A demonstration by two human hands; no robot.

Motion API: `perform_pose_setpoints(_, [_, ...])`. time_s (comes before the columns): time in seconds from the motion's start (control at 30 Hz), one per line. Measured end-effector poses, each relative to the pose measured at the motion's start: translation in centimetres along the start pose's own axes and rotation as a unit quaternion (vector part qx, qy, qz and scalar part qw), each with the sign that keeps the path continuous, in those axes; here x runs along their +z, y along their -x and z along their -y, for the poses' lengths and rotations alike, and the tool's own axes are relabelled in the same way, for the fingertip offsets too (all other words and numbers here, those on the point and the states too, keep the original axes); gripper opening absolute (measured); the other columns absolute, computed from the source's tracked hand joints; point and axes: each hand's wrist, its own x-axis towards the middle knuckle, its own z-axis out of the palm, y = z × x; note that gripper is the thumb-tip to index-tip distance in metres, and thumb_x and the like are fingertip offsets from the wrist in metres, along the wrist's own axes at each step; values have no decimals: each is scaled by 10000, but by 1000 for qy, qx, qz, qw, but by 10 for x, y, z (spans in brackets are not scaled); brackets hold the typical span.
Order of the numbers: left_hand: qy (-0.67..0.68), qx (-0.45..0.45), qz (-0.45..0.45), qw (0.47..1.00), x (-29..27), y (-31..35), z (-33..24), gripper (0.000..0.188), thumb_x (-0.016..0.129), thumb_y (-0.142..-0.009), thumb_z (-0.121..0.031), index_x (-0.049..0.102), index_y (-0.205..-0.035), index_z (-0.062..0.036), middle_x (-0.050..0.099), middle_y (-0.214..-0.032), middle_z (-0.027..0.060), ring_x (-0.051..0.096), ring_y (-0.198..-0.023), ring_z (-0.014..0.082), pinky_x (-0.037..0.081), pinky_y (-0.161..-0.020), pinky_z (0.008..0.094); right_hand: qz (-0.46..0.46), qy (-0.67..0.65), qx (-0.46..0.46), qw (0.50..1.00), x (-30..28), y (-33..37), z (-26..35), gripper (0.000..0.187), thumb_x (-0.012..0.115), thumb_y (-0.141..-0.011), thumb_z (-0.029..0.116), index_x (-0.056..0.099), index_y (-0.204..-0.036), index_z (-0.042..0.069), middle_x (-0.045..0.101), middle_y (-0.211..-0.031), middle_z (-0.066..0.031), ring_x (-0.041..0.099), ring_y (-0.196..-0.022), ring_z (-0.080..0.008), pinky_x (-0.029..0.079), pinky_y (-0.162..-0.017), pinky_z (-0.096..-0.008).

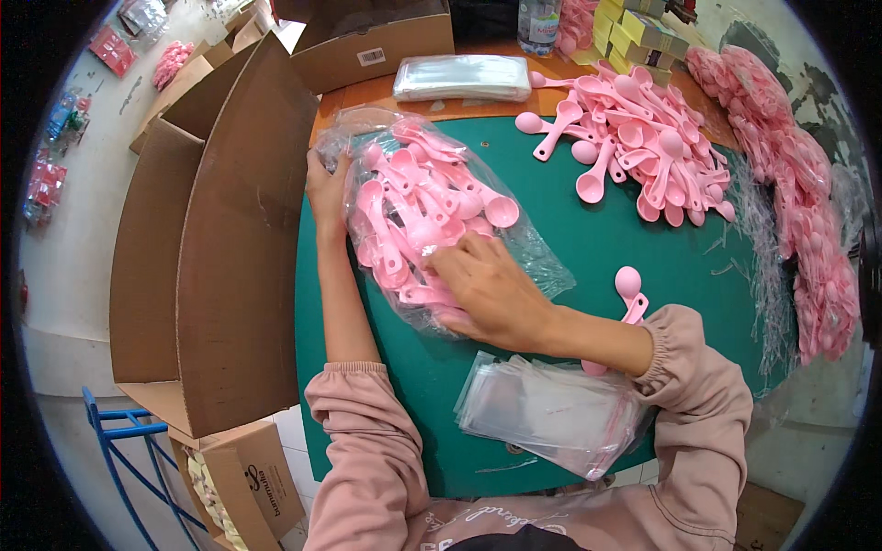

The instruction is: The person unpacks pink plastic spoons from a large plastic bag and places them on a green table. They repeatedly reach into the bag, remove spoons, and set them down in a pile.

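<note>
A clear plastic bag [542, 262] full of pink spoons [423, 197] lies on the green tabletop. My left hand [327, 188] grips the bag's far left edge, its fingertips partly hidden by the crumpled film. Across the bag's near side reaches my right hand [491, 289], fingers curled and pinched on the film over the spoons. Under my right forearm lie a few loose pink spoons [628, 283], partly covered by the sleeve. Nearer to me is a stack of flat clear plastic sleeves [551, 409].
A heap of loose pink spoons [643, 138] covers the far right. Bagged pink spoons [790, 184] line the right edge. A clear sleeve pack [462, 78] and a water bottle [538, 26] stand at the back. A tall open cardboard box [239, 239] borders the left side.
</note>
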Motion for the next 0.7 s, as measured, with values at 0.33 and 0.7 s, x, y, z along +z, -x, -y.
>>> perform_pose_setpoints(0.33, [-35, 7, -4, 999, 3, 4, -9, 401, 597, -766, -202, 478, -1084, 10, 575, -989, 176, 555, -913, 263, 415, -787, 333, -39, 166, -24, 985, 21, 1, 3, 428, 576, -655, 107, 465, -1051, -14, 516, -925, -97, 465, -878, -250, 379, -720, -367])
perform_pose_setpoints(0.7, [-19, 20, -1, 1000, -2, 1, -8, 386, 593, -773, -194, 483, -1072, 25, 572, -1008, 177, 551, -931, 267, 409, -803, 332, 146, 49, 68, 986, -61, 41, 0, 441, 479, -728, 28, 383, -1142, -89, 507, -1063, -197, 532, -919, -316, 437, -707, -355])
